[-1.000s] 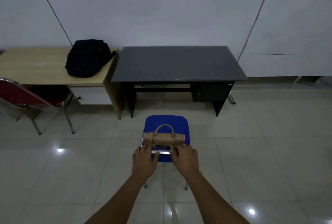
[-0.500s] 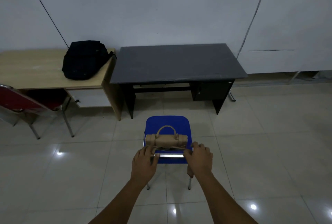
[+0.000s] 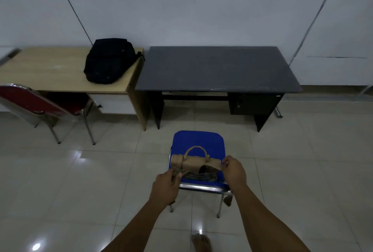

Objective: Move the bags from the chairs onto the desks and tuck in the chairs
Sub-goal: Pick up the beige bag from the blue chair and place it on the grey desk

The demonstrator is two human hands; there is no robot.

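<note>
A tan handbag (image 3: 192, 162) lies across the seat of a blue chair (image 3: 198, 142) that stands on the floor in front of the dark desk (image 3: 218, 68). My left hand (image 3: 165, 188) pinches one end of the bag's strap at the chair's near left. At the bag's right end, my right hand (image 3: 234, 172) pinches the other end of the strap. A black backpack (image 3: 109, 60) rests on the wooden desk (image 3: 50, 70) at the left. A red chair (image 3: 30, 100) stands partly under that desk.
Glossy floor tiles surround the blue chair on all sides. The two desks stand side by side against the white wall. My bare foot (image 3: 201, 242) is on the floor behind the chair.
Both hands left the chair's back rail and took hold of the bag's strap ends. The strap is now lifted and stretched between them.
</note>
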